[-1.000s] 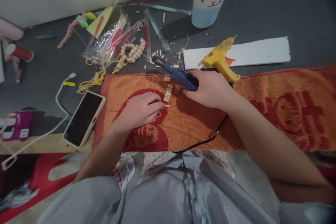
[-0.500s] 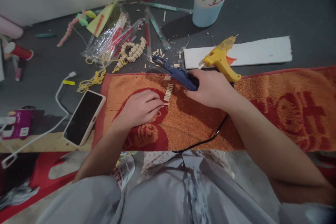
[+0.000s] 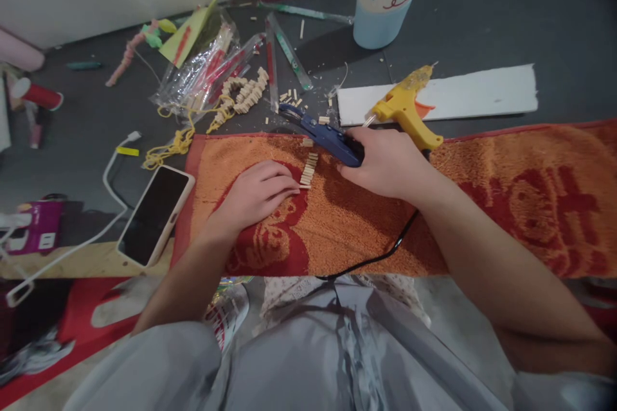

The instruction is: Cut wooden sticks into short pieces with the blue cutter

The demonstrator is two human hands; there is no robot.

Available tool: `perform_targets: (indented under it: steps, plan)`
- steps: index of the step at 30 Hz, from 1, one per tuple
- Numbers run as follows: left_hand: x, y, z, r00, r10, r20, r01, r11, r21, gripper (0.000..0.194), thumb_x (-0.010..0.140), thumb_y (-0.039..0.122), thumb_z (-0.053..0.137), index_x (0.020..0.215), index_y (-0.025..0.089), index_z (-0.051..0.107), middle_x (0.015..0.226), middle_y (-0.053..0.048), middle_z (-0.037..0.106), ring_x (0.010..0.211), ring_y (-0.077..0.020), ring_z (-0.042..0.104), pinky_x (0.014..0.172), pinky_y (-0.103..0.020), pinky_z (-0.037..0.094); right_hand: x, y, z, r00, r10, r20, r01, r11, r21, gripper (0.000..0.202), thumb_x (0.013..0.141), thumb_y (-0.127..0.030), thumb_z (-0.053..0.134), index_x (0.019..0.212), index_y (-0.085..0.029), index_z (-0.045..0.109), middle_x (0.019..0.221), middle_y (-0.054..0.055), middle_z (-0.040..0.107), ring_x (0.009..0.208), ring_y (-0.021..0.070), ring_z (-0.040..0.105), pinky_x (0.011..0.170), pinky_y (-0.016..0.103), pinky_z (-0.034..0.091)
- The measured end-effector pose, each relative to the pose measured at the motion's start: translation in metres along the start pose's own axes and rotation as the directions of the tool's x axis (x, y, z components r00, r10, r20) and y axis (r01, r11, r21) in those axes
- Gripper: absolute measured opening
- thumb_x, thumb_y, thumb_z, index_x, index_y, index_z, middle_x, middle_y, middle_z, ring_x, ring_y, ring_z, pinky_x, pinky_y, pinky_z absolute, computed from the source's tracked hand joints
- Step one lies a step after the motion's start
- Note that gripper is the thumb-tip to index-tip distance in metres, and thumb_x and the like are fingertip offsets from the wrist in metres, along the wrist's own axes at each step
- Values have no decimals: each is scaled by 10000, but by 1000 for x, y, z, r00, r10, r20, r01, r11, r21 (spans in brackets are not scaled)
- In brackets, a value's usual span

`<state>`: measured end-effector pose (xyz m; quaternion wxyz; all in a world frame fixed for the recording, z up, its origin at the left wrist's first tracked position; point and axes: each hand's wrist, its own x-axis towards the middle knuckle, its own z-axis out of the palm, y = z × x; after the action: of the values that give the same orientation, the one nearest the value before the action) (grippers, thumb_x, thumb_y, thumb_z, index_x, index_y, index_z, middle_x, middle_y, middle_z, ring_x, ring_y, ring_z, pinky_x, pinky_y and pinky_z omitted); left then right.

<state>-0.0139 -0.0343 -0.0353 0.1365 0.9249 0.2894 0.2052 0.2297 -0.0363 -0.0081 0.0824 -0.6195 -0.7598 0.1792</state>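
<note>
A short row of small wooden stick pieces (image 3: 309, 169) lies on the orange and red towel (image 3: 357, 225). My left hand (image 3: 263, 192) rests on the towel just left of the row, its fingertips at the lowest piece; the fingers lie close together and the thumb is hidden. To the right, my right hand (image 3: 385, 164) is closed round a blue cutter-like tool (image 3: 330, 141), which points up and left above the row. Behind that hand, a yellow glue gun (image 3: 407, 103) lies partly on a white board (image 3: 477, 95).
Behind the towel lie stick scraps, clear plastic sleeves (image 3: 290, 54), a beaded wooden chain (image 3: 248, 93) and yellow cord (image 3: 173, 144). A tall bottle (image 3: 383, 9) stands at the back. A phone (image 3: 155, 215) and white cable (image 3: 108, 183) lie left; a black cord crosses the towel.
The lowest stick piece has moved slightly up against the row, with my left fingertips following it. My right hand and the blue tool have barely moved.
</note>
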Motion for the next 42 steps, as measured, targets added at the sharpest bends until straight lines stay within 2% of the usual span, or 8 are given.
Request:
perform_targets:
  steps: [12,19,29,34,37,39,42]
  plan:
    - [1,-1,0,998,-33,53,32,999,13,176,894,248,513,841,184,668,855,-41,643,805,-127,595,725,-259,490,0,0,0,1000,-4,-1,4,1000,-17,332,758,-413,550,987,-190,637,779,72,678,706,250,612,623,326,397]
    - [2,-1,-1,1000,15,20,-15,1000,3,150,888,217,521,846,174,658,855,-43,643,791,-124,591,707,-246,483,0,0,-1,1000,-4,6,4,1000,-9,327,756,-408,550,980,-185,634,798,84,684,713,252,612,626,329,396]
    - [1,-1,-1,998,-36,57,37,999,-1,172,893,239,509,851,188,669,863,-42,650,808,-130,601,728,-262,496,1,0,0,1000,-4,3,4,1000,0,383,749,-416,549,1040,-184,639,845,90,694,743,259,615,648,337,407]
    - [3,0,0,999,-47,10,47,997,-56,145,876,240,550,817,185,671,842,-33,656,794,-118,608,708,-242,493,0,0,-1,999,-47,13,47,999,14,408,795,-405,495,1081,-145,626,881,127,697,760,275,626,641,346,401]
    - [6,-2,1,996,-77,-53,72,993,-99,110,858,231,583,810,181,669,813,-24,662,789,-114,613,705,-233,494,1,0,-1,1000,-16,13,16,1000,0,403,759,-413,537,1067,-170,630,860,108,695,755,275,625,638,345,407]
    - [9,-4,0,987,-136,-84,128,987,-98,99,853,237,592,818,181,666,813,-21,671,793,-119,616,727,-247,497,1,0,-1,1000,-12,22,12,1000,-2,380,758,-403,539,1055,-183,628,847,100,692,753,274,626,635,342,410]
    - [16,-7,-3,976,-206,-74,202,977,-62,127,862,275,580,836,185,666,832,-24,679,810,-133,616,761,-273,495,1,0,-1,999,-27,22,26,1000,9,351,776,-391,520,1035,-179,624,838,107,692,748,283,627,623,343,407]
